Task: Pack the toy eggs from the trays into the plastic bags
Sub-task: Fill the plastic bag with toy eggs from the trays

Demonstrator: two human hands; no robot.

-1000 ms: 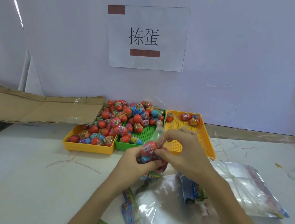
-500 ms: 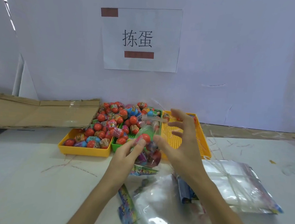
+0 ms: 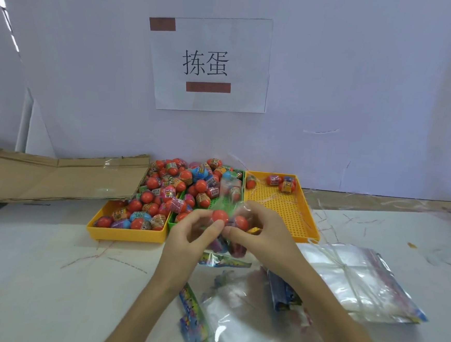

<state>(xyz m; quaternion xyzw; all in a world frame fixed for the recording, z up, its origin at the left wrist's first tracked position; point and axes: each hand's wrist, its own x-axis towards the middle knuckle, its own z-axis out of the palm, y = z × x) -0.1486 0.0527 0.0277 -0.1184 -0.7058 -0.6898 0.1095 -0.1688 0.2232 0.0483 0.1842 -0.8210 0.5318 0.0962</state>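
Head view: both hands meet in front of the trays, holding a clear plastic bag [image 3: 229, 226] partly filled with toy eggs. The left hand [image 3: 189, 238] has its fingers curled, thumb and fingertips pinching the bag at a red egg [image 3: 220, 215] near its top. The right hand [image 3: 265, 233] is curled round the bag from the other side, thumb pressed on the film beside a second red egg [image 3: 240, 222].

Change since 0.5 s ago: the right hand, then spread open with fingers raised, has closed onto the bag; the bag's upright top edge has folded down and now looks blurred; both hands sit slightly lower over the table [image 3: 35, 277].

Trays, left to right: a yellow tray [image 3: 126, 236] heaped with eggs, a green tray [image 3: 172, 220] also heaped and partly hidden behind the hands, and a second yellow tray [image 3: 304, 217] with 3 eggs visible at its far end. The pile of eggs [image 3: 180, 186] spans the first 2 trays.

Flat empty bags [image 3: 358, 284] lie on the table at right, tied with a strand; more bags [image 3: 236, 323] lie below the forearms. A paper sign [image 3: 208, 64] hangs on the wall, and flattened cardboard [image 3: 56, 176] lies at left.
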